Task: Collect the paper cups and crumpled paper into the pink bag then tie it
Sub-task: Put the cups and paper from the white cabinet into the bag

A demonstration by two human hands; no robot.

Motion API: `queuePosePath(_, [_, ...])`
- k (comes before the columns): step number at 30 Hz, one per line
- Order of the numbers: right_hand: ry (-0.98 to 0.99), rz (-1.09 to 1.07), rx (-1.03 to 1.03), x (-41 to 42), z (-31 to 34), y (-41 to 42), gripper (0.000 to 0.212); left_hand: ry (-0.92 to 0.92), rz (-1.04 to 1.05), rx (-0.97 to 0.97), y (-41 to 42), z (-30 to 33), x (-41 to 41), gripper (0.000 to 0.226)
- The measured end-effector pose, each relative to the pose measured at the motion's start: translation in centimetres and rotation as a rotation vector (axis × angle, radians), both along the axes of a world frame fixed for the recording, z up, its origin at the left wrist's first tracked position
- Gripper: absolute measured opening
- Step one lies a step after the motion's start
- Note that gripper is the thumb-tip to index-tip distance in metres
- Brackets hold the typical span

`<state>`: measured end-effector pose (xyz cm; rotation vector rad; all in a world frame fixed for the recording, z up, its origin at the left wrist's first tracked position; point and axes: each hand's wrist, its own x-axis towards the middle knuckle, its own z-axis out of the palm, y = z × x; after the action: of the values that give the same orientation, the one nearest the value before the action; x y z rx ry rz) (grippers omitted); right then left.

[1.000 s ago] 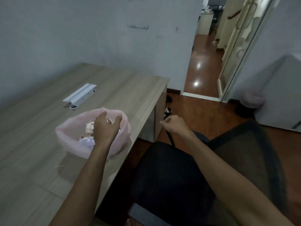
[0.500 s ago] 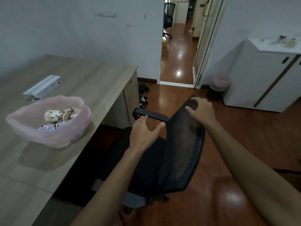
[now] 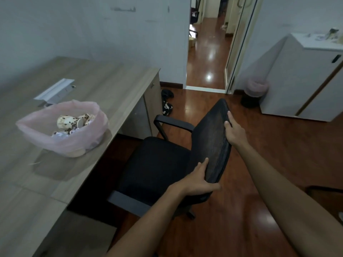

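Gripping the backrest of the black office chair [image 3: 161, 164], both hands are busy: the left hand [image 3: 194, 179] clamps the backrest's near lower edge, thumb over the front mesh, and the right hand [image 3: 234, 129] curls round its far edge, higher up. The chair sits on a glossy red-brown wooden floor [image 3: 259, 164], its seat tucked just beside the bench [image 3: 111, 86], one armrest pointing toward the bench's end panel.

Left of the chair, on the bench's pale wood-grain top, there's the pink bag [image 3: 63, 130], standing near the bench's front edge with its mouth wide open and untied. Inside it lie spotted paper cups [image 3: 72, 121] on their sides, with crumpled paper [image 3: 59, 134] beneath them. Just behind the bag, a white cable cover [image 3: 53, 89] is set into the bench top.

Beyond the chair, dark shoes [image 3: 167, 102] lie on the floor by the bench's end. Farther right of the chair, a small dark bin with a pink liner [image 3: 255, 93] stands against a white cabinet [image 3: 300, 78]. Past all that, blue-grey walls and an open doorway [image 3: 207, 43] leading onto a shiny hallway floor.
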<state>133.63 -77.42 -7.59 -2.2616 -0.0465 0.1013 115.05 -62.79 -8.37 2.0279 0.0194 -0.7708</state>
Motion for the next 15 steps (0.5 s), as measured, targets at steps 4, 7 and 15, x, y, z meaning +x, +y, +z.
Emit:
queuePosePath(4, [-0.051,-0.065,0.005,-0.1,0.1,1.0,0.048,-0.002,-0.013,0.005,0.9,0.2,-0.1,0.116])
queuePosePath(7, [-0.073,-0.074,0.007,0.0,0.2,2.1,0.048,-0.019,0.005,0.01,2.0,0.3,-0.1,0.113])
queuePosePath(15, [-0.085,-0.069,0.016,1.1,0.3,7.7,0.048,-0.058,0.122,-0.006,6.6,0.5,0.3,0.103])
